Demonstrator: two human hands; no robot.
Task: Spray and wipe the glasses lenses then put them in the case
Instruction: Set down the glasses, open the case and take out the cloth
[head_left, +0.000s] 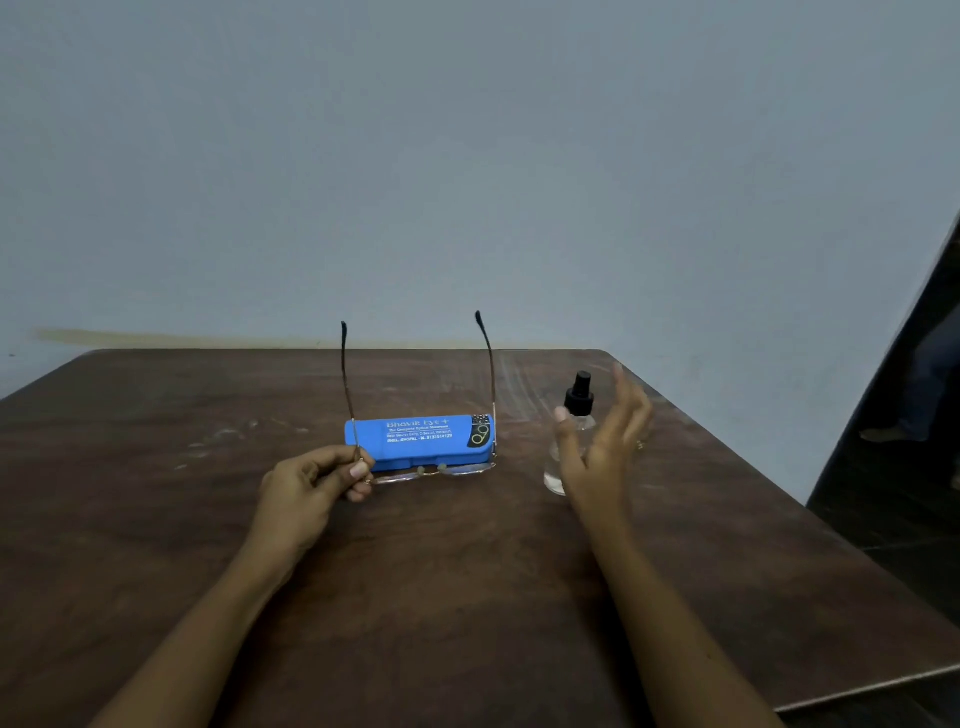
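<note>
Because the lenses are clear and turned nearly edge-on in the head view, the front of the glasses (432, 471) is hard to make out; only a pale rim and two nose pads are seen just before the blue case (415, 441). Whether the front rests on the bench (467, 582) or is held just above it cannot be told. Its long axis runs left to right, parallel to the case, with the lenses low. Both temples are unfolded and stand nearly upright, their dark tips pointing up and slightly away toward the wall (467, 156).

The left corner of the frame, at the hinge, is pinched between thumb and curled fingers of the left hand (311, 483), so that corner is partly covered.

The case lies closed, long axis also left to right, its printed lid facing the camera. The small lines of print are too blurred to be read.

The clear spray bottle (578, 397) stands upright to the right of the case, its black nozzle on top. Much of its body is hidden behind the right hand (605, 447), which is spread, fingers straight and raised, thumb near the bottle's shoulder; contact cannot be judged, and nothing is gripped.

At the right edge, a person's legs (930, 395) are dimly seen and cut off.
</note>
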